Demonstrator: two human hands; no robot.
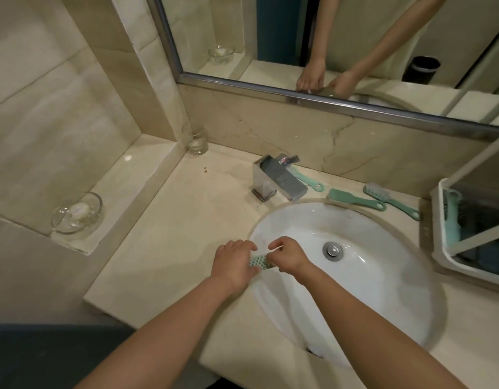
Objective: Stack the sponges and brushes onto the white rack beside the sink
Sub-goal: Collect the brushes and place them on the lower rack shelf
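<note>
Left hand [233,265] and right hand [287,256] both pinched one sponge [261,262] at the sink [383,290] rim, while three brushes [355,199] behind the sink lay unracked and the white rack [440,220] looked partly filled.

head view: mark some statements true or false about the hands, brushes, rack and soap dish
1. The left hand and right hand both hold the green dotted sponge at the left rim of the sink. True.
2. Three green brushes lie on the counter behind the sink. True.
3. The white rack is empty. False: a green item already stands inside it.
4. The glass soap dish holds nothing. False: a white bar of soap lies in it.
</note>
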